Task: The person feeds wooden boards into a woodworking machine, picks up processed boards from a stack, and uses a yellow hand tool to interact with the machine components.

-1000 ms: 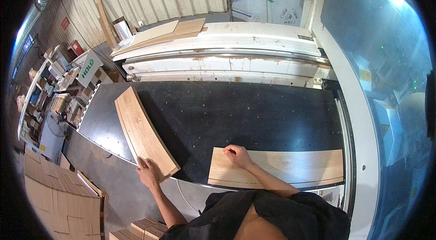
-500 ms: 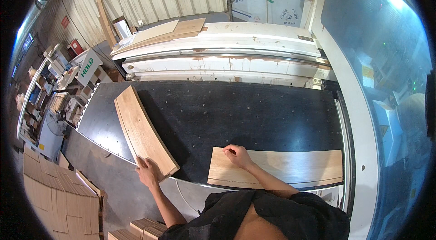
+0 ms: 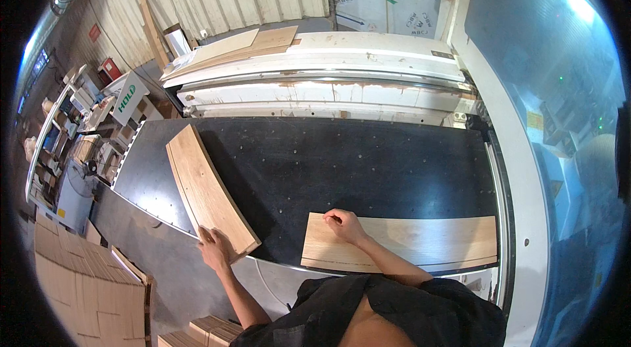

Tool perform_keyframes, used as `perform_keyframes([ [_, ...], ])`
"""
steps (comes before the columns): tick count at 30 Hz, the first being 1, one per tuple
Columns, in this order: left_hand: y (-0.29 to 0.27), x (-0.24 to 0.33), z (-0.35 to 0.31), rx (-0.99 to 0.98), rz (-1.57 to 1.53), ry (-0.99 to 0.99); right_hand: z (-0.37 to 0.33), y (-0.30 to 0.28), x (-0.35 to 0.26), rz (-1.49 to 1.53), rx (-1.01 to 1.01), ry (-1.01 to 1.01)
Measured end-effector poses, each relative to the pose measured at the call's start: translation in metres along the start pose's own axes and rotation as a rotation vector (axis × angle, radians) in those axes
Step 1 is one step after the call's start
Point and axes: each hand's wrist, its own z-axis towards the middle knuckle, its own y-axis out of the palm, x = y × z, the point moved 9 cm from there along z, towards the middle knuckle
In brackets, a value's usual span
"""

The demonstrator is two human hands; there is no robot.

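A long wooden board (image 3: 209, 190) lies aslant on the left of the black machine bed (image 3: 342, 163), its near end reaching past the front edge. My left hand (image 3: 214, 248) grips this board at its near left edge, fingers over the top face. A second, similar board (image 3: 420, 242) lies lengthwise along the front right of the bed, close to my body. Over its far left corner my right hand (image 3: 343, 223) is closed with curled fingers. Whatever those fingers might hold is hidden, and whether the hand touches the board I cannot tell.
A white beam with a metal rail (image 3: 315, 76) spans behind the bed, with thin panels (image 3: 263, 43) on top. A translucent blue cover (image 3: 559, 123) and white frame rise at right. Stacked boards (image 3: 89, 281) stand on the floor at left; another stack (image 3: 204, 332) is near my left elbow.
Machine parts seen through the blue cover have shifted, and a dark part now shows at the rail's right end. Both hands and both boards stay almost where they were.
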Motion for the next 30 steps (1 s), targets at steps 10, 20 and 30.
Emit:
perform_keyframes([
  [10, 0.0011, 0.0016, 0.0009, 0.002, 0.023, 0.02, 0.0002, -0.0014, -0.0007, 0.021, 0.046, -0.049],
  [20, 0.0013, -0.0004, 0.0019, 0.0, 0.027, 0.021, 0.0004, -0.0014, -0.0006, 0.025, 0.043, -0.037],
  [30, 0.0001, -0.0004, -0.0006, -0.002, 0.013, 0.004, -0.0004, -0.002, -0.0041, 0.021, 0.019, -0.017],
])
